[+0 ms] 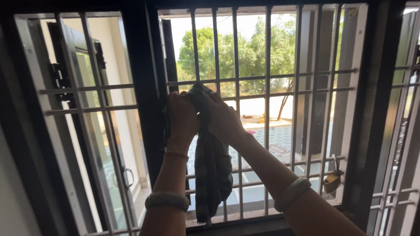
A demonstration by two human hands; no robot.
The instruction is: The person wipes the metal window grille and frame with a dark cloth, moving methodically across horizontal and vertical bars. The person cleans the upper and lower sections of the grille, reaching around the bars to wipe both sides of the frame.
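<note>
A dark checked cloth (212, 170) hangs down between my two hands in front of a barred window grille (267, 131). My left hand (181, 116) grips the cloth's upper part against a horizontal bar near the grille's left side. Right beside it, my right hand (224, 118) clutches the top of the same cloth, where the fabric bunches over the bar. Both wrists wear bangles. The cloth's lower end dangles near the window sill (245, 214).
A brass padlock (332, 180) hangs on the grille at lower right. A dark window frame post (144, 87) separates this grille from an open side pane with bars (87, 109) on the left. Another barred panel (404, 131) stands at far right. Trees and a courtyard lie outside.
</note>
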